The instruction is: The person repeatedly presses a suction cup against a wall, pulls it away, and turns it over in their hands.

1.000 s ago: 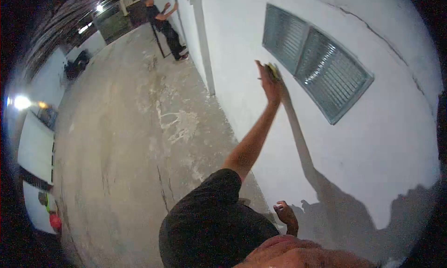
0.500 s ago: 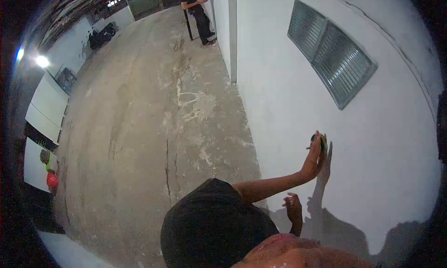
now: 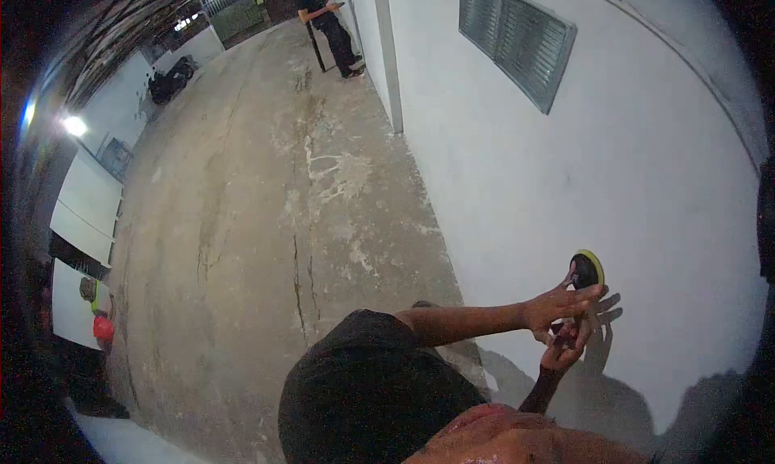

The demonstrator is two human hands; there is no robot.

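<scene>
A round pad with a black back and a yellow edge [image 3: 589, 270] is tilted beside the white wall [image 3: 646, 214]. My left hand [image 3: 561, 304] grips its lower side, with the thumb on the black back and the fingers stretched across below it. Just underneath, my right hand [image 3: 569, 349] is raised close to the left one, its fingers curled up. A small dark reddish patch shows between the two hands; I cannot make out what it is. Part of the right hand's fingers is hidden behind the left hand.
A louvred window [image 3: 517, 40] is set in the wall above. Cracked concrete floor [image 3: 242, 222] runs along the left. A person in dark clothes [image 3: 329, 28] stands at the far end near a doorway. A motorcycle [image 3: 171, 78] and white panels [image 3: 85, 210] line the opposite side.
My left hand has come down and away from the wall with the pad, which has turned to show its black back. My right hand has risen to meet it. The view has shifted.
</scene>
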